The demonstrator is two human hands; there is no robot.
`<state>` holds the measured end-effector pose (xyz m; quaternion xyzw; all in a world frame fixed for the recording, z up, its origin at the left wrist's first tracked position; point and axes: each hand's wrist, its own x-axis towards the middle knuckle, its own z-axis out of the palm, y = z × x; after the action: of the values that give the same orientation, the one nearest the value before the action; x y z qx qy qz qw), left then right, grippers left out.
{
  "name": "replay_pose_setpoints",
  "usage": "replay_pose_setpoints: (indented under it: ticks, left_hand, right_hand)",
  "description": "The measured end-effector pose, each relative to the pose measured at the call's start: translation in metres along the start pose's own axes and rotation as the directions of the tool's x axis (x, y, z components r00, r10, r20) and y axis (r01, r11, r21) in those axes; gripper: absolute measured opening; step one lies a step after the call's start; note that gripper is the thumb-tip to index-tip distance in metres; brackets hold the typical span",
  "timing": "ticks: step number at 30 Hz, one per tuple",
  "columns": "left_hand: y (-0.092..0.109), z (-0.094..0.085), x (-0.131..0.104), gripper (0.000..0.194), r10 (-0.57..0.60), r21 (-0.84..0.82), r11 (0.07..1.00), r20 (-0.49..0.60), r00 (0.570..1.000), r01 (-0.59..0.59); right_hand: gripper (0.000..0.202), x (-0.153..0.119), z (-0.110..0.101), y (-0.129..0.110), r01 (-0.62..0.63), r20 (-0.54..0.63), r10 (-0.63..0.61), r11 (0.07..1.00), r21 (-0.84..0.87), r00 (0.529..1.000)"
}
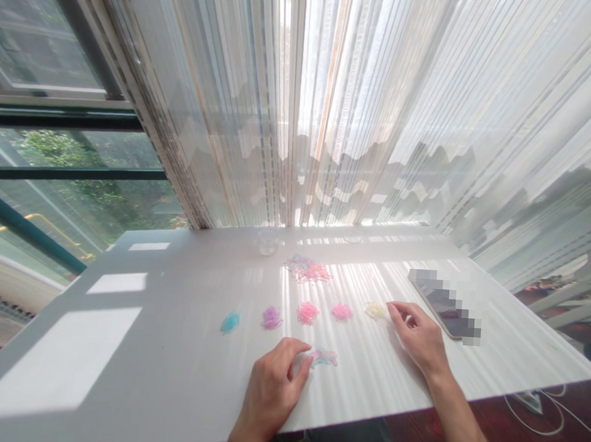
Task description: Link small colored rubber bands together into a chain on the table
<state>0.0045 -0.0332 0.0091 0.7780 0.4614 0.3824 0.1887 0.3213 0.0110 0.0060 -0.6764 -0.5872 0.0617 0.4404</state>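
My left hand (pixel 271 386) rests on the white table (pixel 132 351), its fingertips touching a small mixed pile of coloured rubber bands (pixel 324 356). At the yellow pile (pixel 376 310) my right hand (pixel 418 335) has its fingertips pinched. Beyond the hands lies a row of sorted piles: cyan (pixel 230 322), purple (pixel 271 317), pink (pixel 307 312), a second pink (pixel 342 311). Farther back is a larger unsorted heap of bands (pixel 307 270).
A phone (pixel 443 303) lies to the right of my right hand. A small clear cup (pixel 268 241) stands near the table's far edge, by sheer curtains (pixel 333 103). A window is at the left; white cables (pixel 539 409) lie on the floor at right.
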Motion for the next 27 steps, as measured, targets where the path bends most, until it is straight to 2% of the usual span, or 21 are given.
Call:
replay_pose_setpoints:
  ticks: [3, 5, 7, 9, 11, 13, 21, 27]
  left_hand:
    - [0.002, -0.001, 0.002, 0.014, 0.053, 0.055, 0.997, -0.010, 0.999, -0.053]
    - [0.003, -0.001, 0.003, 0.018, 0.080, 0.114, 0.990, -0.006, 0.997, -0.078]
    - [0.004, -0.001, 0.003, 0.021, 0.076, 0.150, 0.986, 0.010, 0.997, -0.077]
    - [0.005, -0.001, 0.004, 0.022, 0.062, 0.164, 0.984, 0.024, 0.998, -0.065]
    - [0.006, -0.001, 0.004, 0.022, 0.051, 0.171, 0.984, 0.035, 0.998, -0.056]
    - [0.006, -0.001, 0.004, 0.020, 0.042, 0.170, 0.984, 0.046, 0.998, -0.049]
    - [0.005, -0.002, 0.005, 0.007, 0.029, 0.179, 0.983, 0.080, 0.996, -0.043]
    - [0.006, -0.003, 0.007, 0.012, 0.031, 0.180, 0.983, 0.076, 0.997, -0.044]
  right_hand:
    - [0.040, -0.006, -0.002, -0.011, 0.078, -0.046, -0.078, 0.997, 0.003, 0.996]
    - [0.030, -0.015, -0.001, -0.025, 0.162, -0.015, -0.162, 0.985, 0.050, 0.987]
    - [0.021, -0.026, 0.002, -0.041, 0.238, 0.112, -0.250, 0.965, 0.108, 0.962]
    - [0.017, -0.038, 0.007, -0.057, 0.296, 0.263, -0.335, 0.939, 0.176, 0.905]
    - [0.015, -0.048, 0.014, -0.069, 0.315, 0.339, -0.379, 0.921, 0.231, 0.861]
    - [0.013, -0.056, 0.020, -0.075, 0.313, 0.375, -0.391, 0.916, 0.251, 0.841]
    - [0.011, -0.066, 0.026, -0.075, 0.319, 0.416, -0.380, 0.924, 0.211, 0.826]
    - [0.013, -0.065, 0.028, -0.077, 0.304, 0.373, -0.378, 0.921, 0.242, 0.848]
